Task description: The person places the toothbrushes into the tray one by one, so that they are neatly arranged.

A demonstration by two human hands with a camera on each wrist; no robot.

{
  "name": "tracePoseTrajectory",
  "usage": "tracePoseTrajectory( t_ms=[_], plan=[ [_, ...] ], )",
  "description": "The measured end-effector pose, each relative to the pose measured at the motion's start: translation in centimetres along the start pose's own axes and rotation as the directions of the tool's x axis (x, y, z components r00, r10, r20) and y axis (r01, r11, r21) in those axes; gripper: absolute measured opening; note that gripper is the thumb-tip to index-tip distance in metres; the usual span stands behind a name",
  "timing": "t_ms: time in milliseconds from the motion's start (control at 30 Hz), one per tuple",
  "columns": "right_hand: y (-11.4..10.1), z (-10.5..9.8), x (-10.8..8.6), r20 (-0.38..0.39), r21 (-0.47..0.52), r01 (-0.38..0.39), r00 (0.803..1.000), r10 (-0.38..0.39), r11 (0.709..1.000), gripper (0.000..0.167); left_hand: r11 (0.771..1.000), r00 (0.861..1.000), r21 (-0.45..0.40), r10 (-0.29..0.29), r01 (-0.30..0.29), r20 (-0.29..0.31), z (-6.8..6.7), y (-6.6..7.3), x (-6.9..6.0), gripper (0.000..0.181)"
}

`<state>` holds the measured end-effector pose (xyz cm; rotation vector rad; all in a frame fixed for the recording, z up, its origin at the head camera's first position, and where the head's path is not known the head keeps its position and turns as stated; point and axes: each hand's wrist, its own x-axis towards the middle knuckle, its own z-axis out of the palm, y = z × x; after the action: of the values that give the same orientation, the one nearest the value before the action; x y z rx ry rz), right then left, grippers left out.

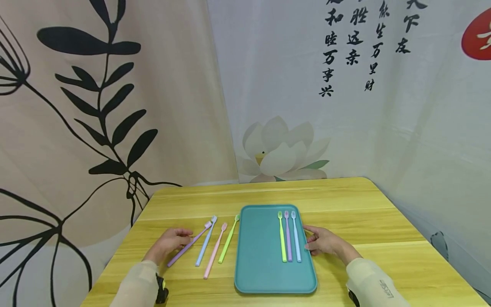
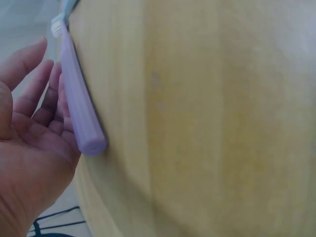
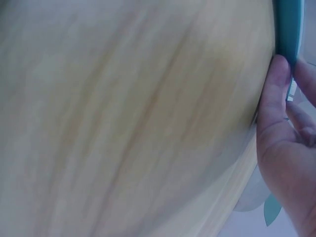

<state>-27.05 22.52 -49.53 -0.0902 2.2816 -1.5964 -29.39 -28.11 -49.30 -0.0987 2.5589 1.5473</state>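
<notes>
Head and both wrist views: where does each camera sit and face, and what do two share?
Head: on the head, facing forward and down at the table; left grip, right grip and both sleeves show.
Left wrist: worn there, facing the leftmost purple toothbrush; left grip shows.
Right wrist: worn there, facing the table and teal tray; right grip shows.
Shared: head and left wrist both show that toothbrush.

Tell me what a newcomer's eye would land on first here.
Probably the teal tray on the yellowish wooden table, with three toothbrushes lined up along its right side and the right hand at its right edge. Next, four loose toothbrushes left of it, the left hand beside the outermost, purple one. The red emblem at the backdrop's upper right also stands out.
</notes>
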Motion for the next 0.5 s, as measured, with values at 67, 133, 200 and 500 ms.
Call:
tracePoseTrajectory(
  t_ms=[67,133,200,500],
  plan=[
    [0.02,0.00,0.01,0.002,0.003,-0.002,1.000,0.002,1.000,0.077,1.000,1.000,0.016,-0.002,0.002,0.000,-0.02,-0.17,-0.10,0.033],
    [0.01,-0.01,-0.01,0.006,0.001,-0.002,1.000,0.002,1.000,0.077,1.000,1.000,0.019,0.004,-0.004,-0.003,-0.02,-0.33,-0.15,0.032],
    [0.05,-0.02,0.03,0.007,0.003,0.000,1.000,0.000,1.000,0.077,1.000,1.000,0.024,0.019,-0.019,-0.001,-0.02,-0.45,-0.20,0.031],
    [0.06,-0.03,-0.04,0.017,0.014,0.001,1.000,-0.001,1.000,0.077,0.998,0.998,0.034,0.051,-0.052,0.022,0.02,-0.89,-0.45,0.034]
  ],
)
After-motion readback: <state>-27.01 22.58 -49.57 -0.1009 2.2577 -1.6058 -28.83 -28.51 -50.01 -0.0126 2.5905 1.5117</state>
